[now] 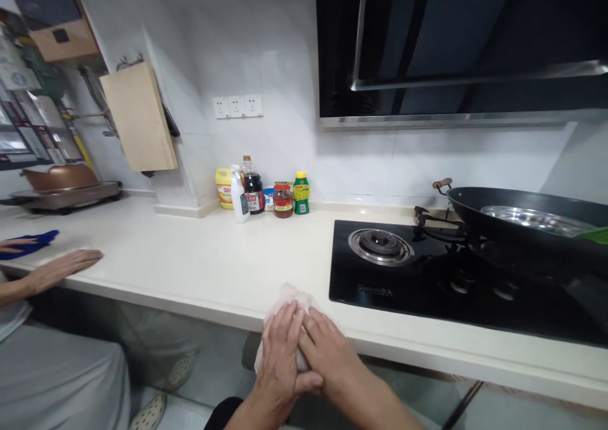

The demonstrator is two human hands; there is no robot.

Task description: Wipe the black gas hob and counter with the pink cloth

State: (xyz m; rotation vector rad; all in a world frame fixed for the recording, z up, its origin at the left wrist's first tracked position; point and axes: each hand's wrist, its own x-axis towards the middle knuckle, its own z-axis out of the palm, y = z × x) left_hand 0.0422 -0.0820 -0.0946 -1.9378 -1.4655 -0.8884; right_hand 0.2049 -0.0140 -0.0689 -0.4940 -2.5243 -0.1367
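Note:
A pale pink cloth (291, 290) lies bunched over the counter's front edge, to the left of the stove. My left hand (281, 347) presses on it, fingers close together and bent over the edge, thumb pointing right. Against its side is my right hand (327, 349), its fingers closed over the right part of the cloth. Much of the cloth is hidden beneath both hands.
A black gas stove (380, 284) carries a large wok (503, 227) at right, below a range hood (451, 44). Bottles and jars, including a white spray bottle (239, 196), stand by the wall. At left, another person's hand (71, 266) rests near a blue cloth (31, 244).

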